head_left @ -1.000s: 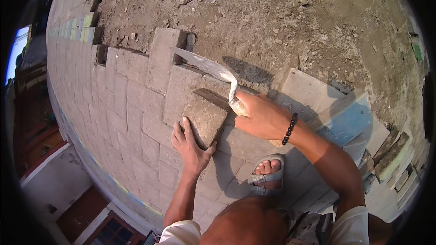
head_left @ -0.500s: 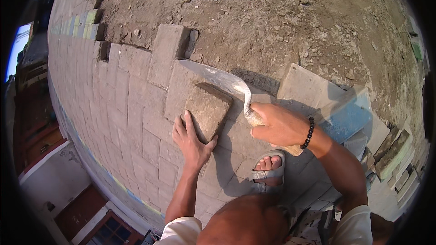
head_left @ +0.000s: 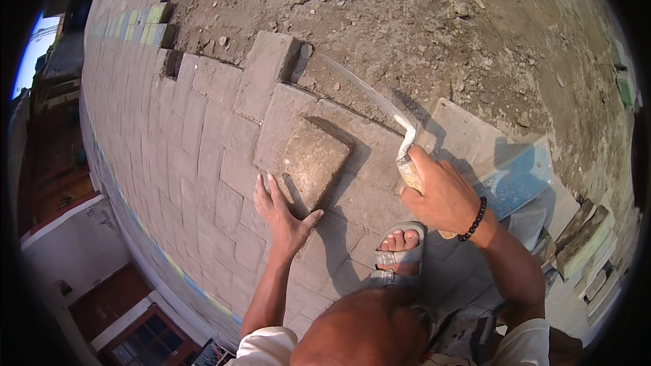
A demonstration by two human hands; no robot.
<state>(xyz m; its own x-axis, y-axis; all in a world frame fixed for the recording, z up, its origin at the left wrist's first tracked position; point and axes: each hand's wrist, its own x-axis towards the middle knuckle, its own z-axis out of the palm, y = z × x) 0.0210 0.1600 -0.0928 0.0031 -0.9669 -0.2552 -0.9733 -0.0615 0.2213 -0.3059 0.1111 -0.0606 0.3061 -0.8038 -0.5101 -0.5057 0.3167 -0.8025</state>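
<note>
Trowel (head_left: 409, 172) and right hand (head_left: 442, 194) have shifted right, away from the block (head_left: 317, 159), and the left hand's (head_left: 286, 227) fingers have come off its side. Nearest, a strapped sandal (head_left: 400, 257) stands on the paving. Just beyond, the left grip is spread beside the block; whether the thumb touches its near corner, I cannot tell. That block lies on top of laid pavers (head_left: 196, 122). Right grip wraps the trowel's handle, a bead bracelet (head_left: 473, 219) on the wrist, the blade almost edge-on above the paving's border. Farther right lie a tan slab (head_left: 468, 129) and a blue-painted slab (head_left: 519, 179). Rough dirt (head_left: 420, 13) spreads past the pavers' edge.
</note>
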